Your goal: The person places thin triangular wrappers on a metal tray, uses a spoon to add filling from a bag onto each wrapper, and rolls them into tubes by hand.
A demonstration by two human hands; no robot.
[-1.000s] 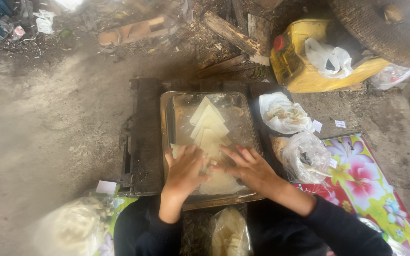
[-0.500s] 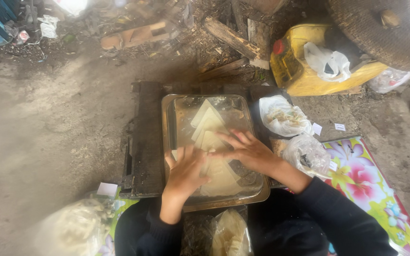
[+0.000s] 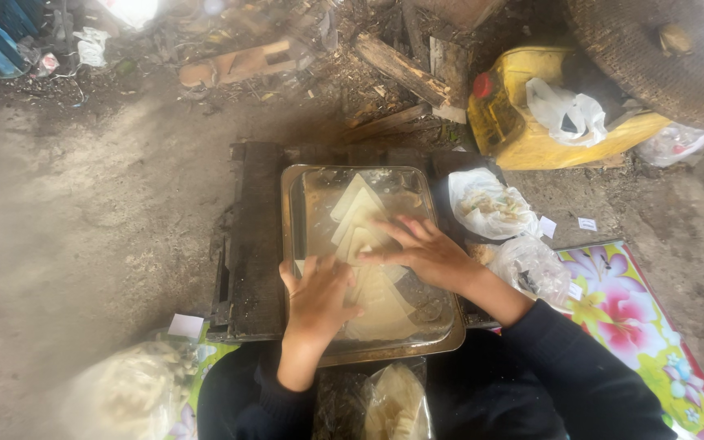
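On the metal tray (image 3: 295, 244), both hands' fingers (image 3: 332, 273) spread flat, pressing pale triangular wrappers (image 3: 360, 220)

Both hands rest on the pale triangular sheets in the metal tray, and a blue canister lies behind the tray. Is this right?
Not quite: the canister is yellow, as the head view shows. Both the left hand and right hand rest on the pale triangular sheets in the metal tray.

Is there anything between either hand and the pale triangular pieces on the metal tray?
Nothing visible does. The left hand and right hand both lie flat directly on the pale triangular pieces in the metal tray. The plastic bags sit off the tray, to its right.
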